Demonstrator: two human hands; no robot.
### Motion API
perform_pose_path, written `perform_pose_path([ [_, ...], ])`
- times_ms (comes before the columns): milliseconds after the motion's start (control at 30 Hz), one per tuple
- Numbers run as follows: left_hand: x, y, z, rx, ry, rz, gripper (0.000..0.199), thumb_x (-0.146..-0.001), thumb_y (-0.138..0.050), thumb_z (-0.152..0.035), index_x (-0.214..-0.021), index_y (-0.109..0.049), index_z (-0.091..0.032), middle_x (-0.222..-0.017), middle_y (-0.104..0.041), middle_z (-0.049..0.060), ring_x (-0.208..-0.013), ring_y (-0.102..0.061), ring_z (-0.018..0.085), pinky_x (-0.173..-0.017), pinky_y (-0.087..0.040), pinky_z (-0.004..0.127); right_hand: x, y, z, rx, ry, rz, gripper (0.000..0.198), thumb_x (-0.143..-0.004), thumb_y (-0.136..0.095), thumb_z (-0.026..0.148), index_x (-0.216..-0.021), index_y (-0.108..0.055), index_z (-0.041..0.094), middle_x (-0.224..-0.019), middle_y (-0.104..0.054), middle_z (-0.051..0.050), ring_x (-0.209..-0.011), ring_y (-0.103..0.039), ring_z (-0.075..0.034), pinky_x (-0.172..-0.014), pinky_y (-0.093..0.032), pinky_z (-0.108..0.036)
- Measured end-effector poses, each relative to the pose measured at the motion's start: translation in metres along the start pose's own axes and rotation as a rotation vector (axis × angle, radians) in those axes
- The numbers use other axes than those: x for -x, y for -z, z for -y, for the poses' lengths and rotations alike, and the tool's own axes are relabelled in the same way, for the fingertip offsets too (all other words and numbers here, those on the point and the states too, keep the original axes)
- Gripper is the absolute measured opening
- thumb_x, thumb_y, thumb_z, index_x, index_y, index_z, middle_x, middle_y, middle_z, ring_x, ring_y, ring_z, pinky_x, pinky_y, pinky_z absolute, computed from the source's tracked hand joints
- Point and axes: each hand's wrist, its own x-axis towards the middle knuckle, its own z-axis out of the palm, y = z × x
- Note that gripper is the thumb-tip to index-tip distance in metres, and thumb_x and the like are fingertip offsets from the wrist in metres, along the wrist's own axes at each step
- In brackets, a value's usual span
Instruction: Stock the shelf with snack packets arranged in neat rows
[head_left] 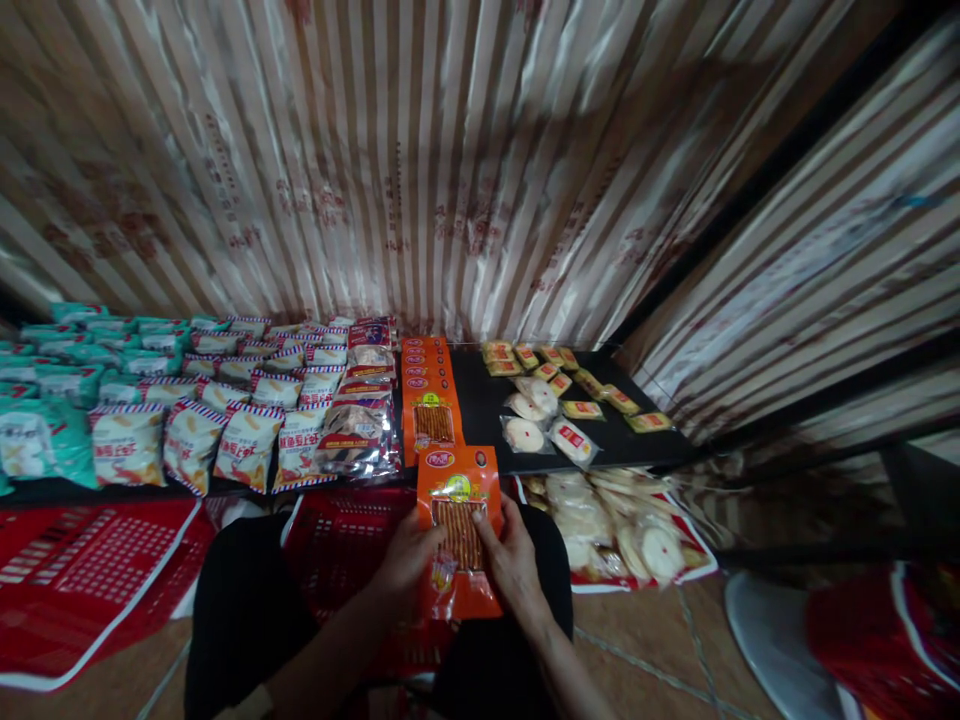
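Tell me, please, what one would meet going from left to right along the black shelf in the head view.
Teal bags, white bags, maroon-and-silver packets, orange packets, small yellow packets.

Plain black trousers [240, 600] fill the lower centre; bare hands [515, 568], ungloved; pale cuff [253, 705] at the bottom edge, left forearm [337, 645].

striped curtain [420, 150], tiled flr [645, 635], red bskt [855, 620] rt

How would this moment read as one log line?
left hand: orange packet, left edge | right hand: same packet, right edge | ahead: similar packets on black shelf
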Motion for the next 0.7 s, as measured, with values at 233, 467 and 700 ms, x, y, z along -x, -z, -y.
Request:
perform_pose_path([
  [233,-0.015,0.005,0.013,-0.143,-0.143,-0.182,0.08,-0.066,-0.068,-0.023,-0.136,-0.03,-0.02,-0.119,-0.059,0.012,-0.107,-0.057,0.025,-0.091,-0.044,0.035,-0.048,-0.003,0.01,0.0,0.04,-0.042,0.055,-0.072,-0.06,0.046,-0.116,-0.05,0.015,-0.107,-0.066,-0.01,-0.097,-0.062,-0.025,-0.083,-0.05,-0.038],
  [467,-0.015,-0.003,-0.001,-0.347,-0.494,-0.304,0.045,-0.07,-0.062,-0.025,-0.113,-0.055,-0.019,-0.128,-0.051,0.011,-0.126,-0.04,0.026,-0.106,-0.03,0.035,-0.101,-0.024,0.019,0.036,0.127,0.041,0.056,-0.075,-0.057,0.045,-0.121,-0.051,0.015,-0.107,-0.067,-0.009,-0.093,-0.063,-0.023,-0.081,-0.05,-0.036],
  [700,-0.034,-0.003,0.0,-0.317,-0.422,-0.357,0.038,-0.071,-0.06,-0.029,-0.107,-0.055,-0.018,-0.125,-0.052,0.013,-0.119,-0.046,0.028,-0.101,-0.036,0.038,-0.134,-0.046,0.018,0.448,0.139,0.012,0.049,-0.08,-0.05,0.042,-0.12,-0.053,0.015,-0.105,-0.067,-0.012,-0.094,-0.063,-0.023,-0.084,-0.046,-0.034],
])
